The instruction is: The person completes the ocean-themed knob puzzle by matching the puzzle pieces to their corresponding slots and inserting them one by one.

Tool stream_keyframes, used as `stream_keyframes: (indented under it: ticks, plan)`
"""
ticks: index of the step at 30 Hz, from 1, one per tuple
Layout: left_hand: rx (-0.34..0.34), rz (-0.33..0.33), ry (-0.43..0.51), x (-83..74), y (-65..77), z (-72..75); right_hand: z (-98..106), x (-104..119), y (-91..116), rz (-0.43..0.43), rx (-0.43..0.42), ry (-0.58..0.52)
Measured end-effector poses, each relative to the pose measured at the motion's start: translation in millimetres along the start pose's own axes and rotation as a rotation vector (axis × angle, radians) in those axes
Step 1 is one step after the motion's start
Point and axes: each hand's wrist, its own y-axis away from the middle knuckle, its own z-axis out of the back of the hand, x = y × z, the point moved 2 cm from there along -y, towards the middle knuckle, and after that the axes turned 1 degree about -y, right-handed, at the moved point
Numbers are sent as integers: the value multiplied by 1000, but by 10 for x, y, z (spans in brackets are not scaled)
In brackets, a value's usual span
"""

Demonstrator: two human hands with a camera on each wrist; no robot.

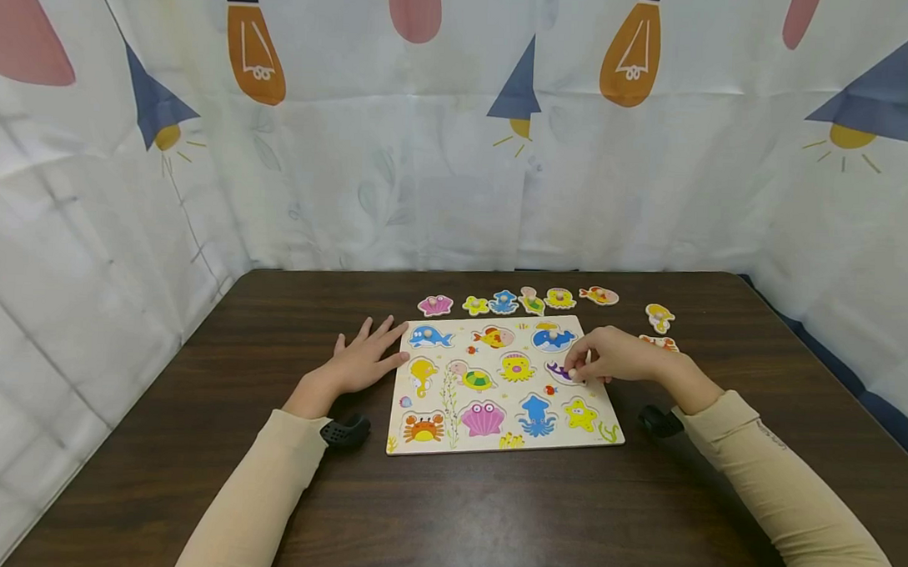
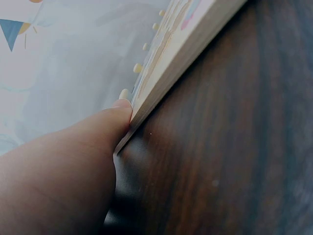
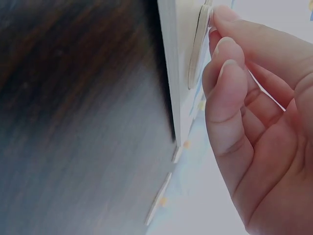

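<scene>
A wooden peg puzzle board (image 1: 435,391) with printed sea animals lies on the table. My right hand (image 1: 620,354) pinches the small knob of a purple sea-animal piece (image 1: 558,371) between thumb and fingertips, at the board's right side. In the right wrist view, that piece (image 3: 198,54) lies on or just above the board's surface; I cannot tell if it is fully seated. Above it sits a blue whale piece (image 1: 548,343) with a knob. Fingers spread, my left hand (image 1: 357,363) touches the board's left edge, the thumb (image 2: 117,120) against its side.
Behind the board lie a pink shell piece (image 1: 434,306), a yellow star piece (image 1: 476,306), a blue squid piece (image 1: 502,303), a turtle piece (image 1: 532,301), a yellow octopus piece (image 1: 560,299) and a fish piece (image 1: 599,296). At right are a seahorse piece (image 1: 659,318) and a partly hidden crab piece (image 1: 660,342).
</scene>
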Motion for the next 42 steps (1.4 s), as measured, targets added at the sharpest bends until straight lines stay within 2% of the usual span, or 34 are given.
stream_keyframes:
  ticks: [27,42]
  plan:
    - [0,7,0,-16,13,-1,-3,-3,-21,-4,10,-8]
    - [-4,7,4,-7,5,-11,101,-16,105,-14,-32,-23]
